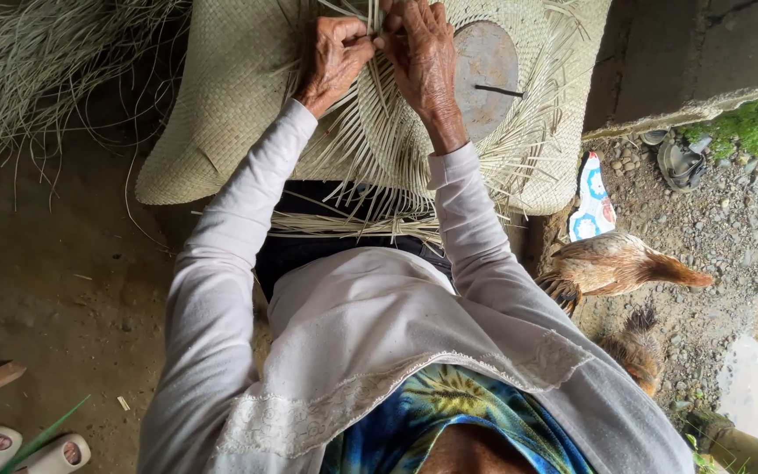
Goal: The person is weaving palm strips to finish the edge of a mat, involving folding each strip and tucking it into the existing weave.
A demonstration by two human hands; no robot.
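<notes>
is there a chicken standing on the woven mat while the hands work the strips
No, the brown chicken stands on the gravel ground beside the person, apart from the woven mat.

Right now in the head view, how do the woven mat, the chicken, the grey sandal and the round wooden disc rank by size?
1. Woven mat
2. Chicken
3. Wooden disc
4. Grey sandal

The sandal lies farther off, so its rank is unsure.

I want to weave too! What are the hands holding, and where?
Both the left hand and right hand pinch loose straw strips at the woven mat's unfinished edge.
</notes>
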